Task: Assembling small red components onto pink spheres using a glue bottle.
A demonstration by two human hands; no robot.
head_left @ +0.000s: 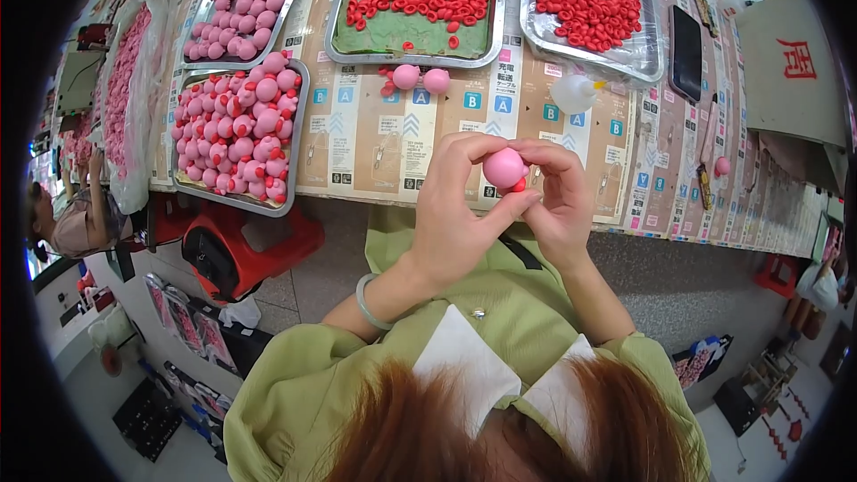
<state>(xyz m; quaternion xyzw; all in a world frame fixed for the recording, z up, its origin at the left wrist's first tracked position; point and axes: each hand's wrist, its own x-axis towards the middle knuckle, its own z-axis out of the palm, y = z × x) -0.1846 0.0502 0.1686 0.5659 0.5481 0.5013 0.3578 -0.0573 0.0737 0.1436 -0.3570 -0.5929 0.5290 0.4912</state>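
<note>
Head view: pink ball (503,167) sits btwn both hands' fingertips, over worktop (384,165) near edge. L hand (455,205) grip curls round ball's L side, fingers above, thumb below. R hand (566,205) grip bent in at ball's R, nr small red piece (519,185); can't tell what it's pinching.
</note>
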